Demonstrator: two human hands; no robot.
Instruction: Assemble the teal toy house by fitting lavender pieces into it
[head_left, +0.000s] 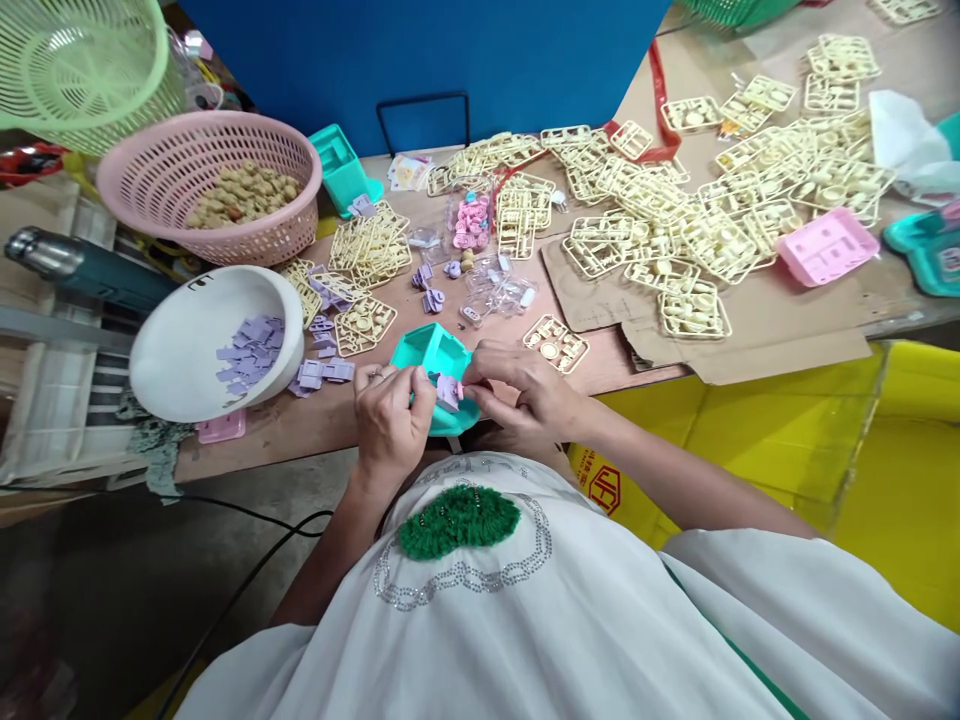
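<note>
A small purple plastic part (448, 392) with a pink bit at its right side is between my hands, above a teal plastic toy housing (420, 348) at the table's front edge. My right hand (529, 388) pinches the part from the right with thumb and forefinger. Curled into a fist, my left hand (394, 412) is close against the part's left side, thumb on top; what lies inside its fingers is hidden. Behind them lie loose purple pieces (433, 300), clear plastic parts (499, 290) and a cream sprue frame (556, 343).
To the left stand a white bowl (169, 350) of purple pieces, a pink basket (124, 175) of tan pieces and a metal flask (90, 265). Many cream sprues (675, 220) cover the right side, partly on cardboard (757, 345). A blue box (435, 60) blocks the back.
</note>
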